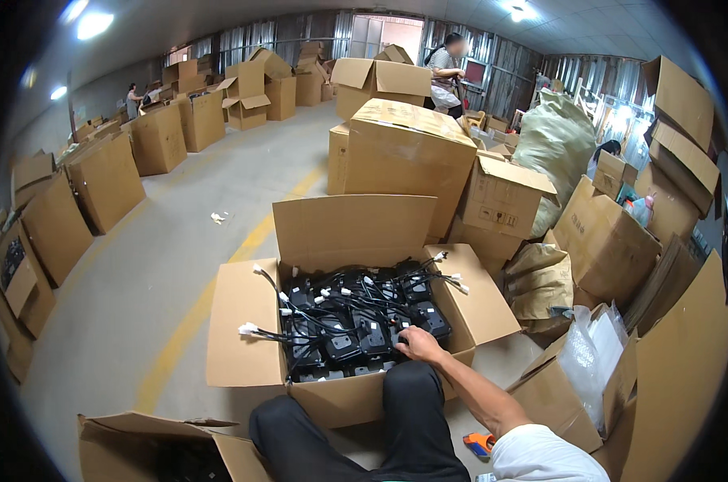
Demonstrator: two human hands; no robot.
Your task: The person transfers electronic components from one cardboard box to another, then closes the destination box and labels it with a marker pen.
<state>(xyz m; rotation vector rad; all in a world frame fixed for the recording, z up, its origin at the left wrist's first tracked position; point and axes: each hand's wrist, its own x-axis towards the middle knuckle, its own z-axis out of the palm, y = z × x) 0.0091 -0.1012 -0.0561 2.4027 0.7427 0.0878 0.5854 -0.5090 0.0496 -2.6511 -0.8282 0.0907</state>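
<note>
In front of my knees stands an open cardboard box (336,402) filled with rows of black plastic units (341,344). Black cables (303,315) with white connectors lie across the units, and some hang over the box's side flaps. My right hand (420,344) reaches into the near right part of the box. Its fingers are curled together at a black unit; what lies between them is too small to make out. My left hand is out of view.
An orange-and-blue tool (479,444) lies on the floor by my right arm. Another open box (139,442) stands at lower left. Cartons (412,149), a large pale sack (552,145) and a box with bubble wrap (585,369) crowd the right. A person (444,76) stands farther back.
</note>
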